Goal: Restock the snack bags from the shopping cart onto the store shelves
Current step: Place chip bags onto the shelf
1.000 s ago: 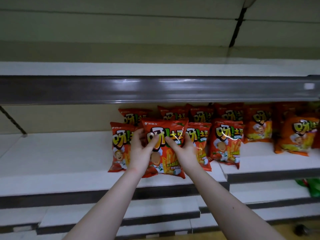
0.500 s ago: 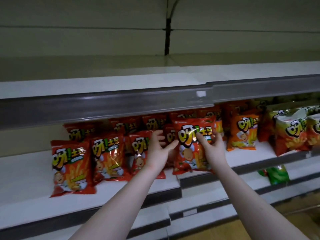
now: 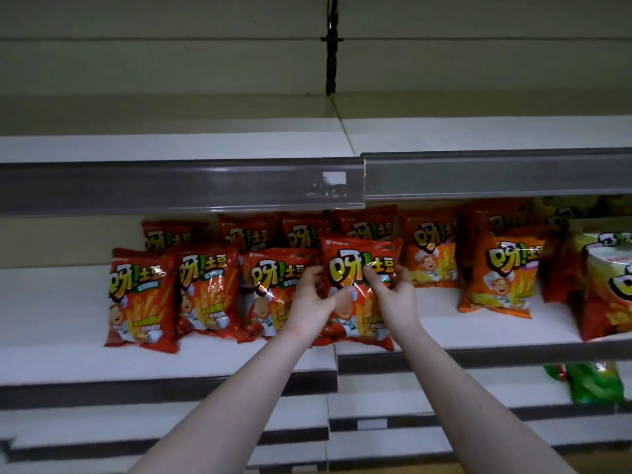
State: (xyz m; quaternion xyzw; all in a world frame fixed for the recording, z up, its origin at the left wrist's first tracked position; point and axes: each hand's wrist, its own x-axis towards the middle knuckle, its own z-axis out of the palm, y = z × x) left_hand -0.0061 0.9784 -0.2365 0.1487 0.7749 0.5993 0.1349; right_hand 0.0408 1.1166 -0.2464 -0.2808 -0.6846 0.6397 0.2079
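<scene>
A red snack bag (image 3: 359, 261) stands upright on the white shelf (image 3: 68, 364), straddling the seam between two shelf sections. My left hand (image 3: 309, 302) grips its left edge with thumb across the front. Its right edge is held by my right hand (image 3: 393, 295), fingers curled over the front. Three more red bags (image 3: 140, 295) stand in a front row to its left, with a further row of red bags (image 3: 249, 230) behind them. The shopping cart is out of view.
Orange bags (image 3: 502, 275) and a green-and-white bag (image 3: 608, 285) stand to the right on the same shelf. A grey price rail (image 3: 171, 186) of the bare upper shelf overhangs the bags. Green bags (image 3: 595, 384) lie on a lower shelf at right.
The view has swung, so the shelf seam now sits under the held bag. Both hands keep hold of the red bag, which now stands at the right end of the red front row.
</scene>
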